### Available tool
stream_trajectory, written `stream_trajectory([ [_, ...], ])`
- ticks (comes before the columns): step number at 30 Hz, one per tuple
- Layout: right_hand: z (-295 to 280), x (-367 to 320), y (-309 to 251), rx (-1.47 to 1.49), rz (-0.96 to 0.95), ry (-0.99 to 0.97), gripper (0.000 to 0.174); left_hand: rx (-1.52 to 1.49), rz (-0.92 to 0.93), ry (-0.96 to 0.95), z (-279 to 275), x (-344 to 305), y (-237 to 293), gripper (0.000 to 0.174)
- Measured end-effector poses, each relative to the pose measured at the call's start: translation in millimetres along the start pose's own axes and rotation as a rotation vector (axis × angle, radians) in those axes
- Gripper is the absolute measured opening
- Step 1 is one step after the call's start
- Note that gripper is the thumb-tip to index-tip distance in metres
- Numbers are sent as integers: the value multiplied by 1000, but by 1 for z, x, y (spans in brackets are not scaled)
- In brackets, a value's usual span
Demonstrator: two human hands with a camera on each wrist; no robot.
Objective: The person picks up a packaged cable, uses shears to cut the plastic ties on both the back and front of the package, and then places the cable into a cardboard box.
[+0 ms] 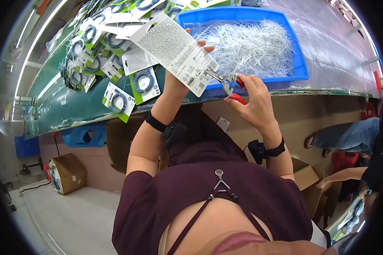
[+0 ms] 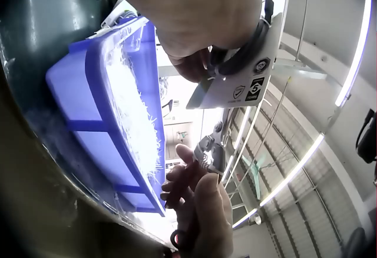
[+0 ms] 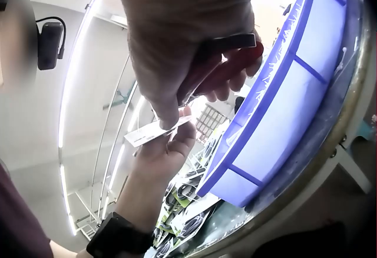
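Head view shows the printed back of the card (image 1: 168, 49); left wrist view alone shows its dark cable (image 2: 244, 52), the left hand (image 2: 206, 14) clamped on the card. The right hand's (image 1: 256, 102) fingers grip red-handled pliers (image 1: 228, 87), tips at the card, by the tub's (image 1: 281, 79) near rim and the bench's (image 1: 344, 70) edge.

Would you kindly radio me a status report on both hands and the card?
Left hand gripping card, printed back up. Right hand on red-handled pliers, jaws at card's edge. Blue tray just beyond.
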State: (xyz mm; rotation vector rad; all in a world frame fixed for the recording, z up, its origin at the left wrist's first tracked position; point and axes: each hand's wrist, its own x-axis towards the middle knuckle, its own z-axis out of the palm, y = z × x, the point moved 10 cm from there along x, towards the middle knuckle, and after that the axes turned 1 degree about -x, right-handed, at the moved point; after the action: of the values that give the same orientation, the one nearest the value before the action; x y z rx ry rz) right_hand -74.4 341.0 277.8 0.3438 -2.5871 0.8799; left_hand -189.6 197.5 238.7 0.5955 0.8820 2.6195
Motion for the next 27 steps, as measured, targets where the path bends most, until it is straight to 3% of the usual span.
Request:
stream_trajectory([
  [9,5,-5,22,23,53,8,53,-120,-24,-8,8,13,-21,53],
  [17,8,-10,41,107,187,-18,45,26,1,57,-2,21,-31,55],
  [24,11,-15,47,137,181,-10,42,432,162,41,6,18,-17,55],
  [27,9,-16,53,181,227,-9,44,332,122,18,7,17,-22,56],
])
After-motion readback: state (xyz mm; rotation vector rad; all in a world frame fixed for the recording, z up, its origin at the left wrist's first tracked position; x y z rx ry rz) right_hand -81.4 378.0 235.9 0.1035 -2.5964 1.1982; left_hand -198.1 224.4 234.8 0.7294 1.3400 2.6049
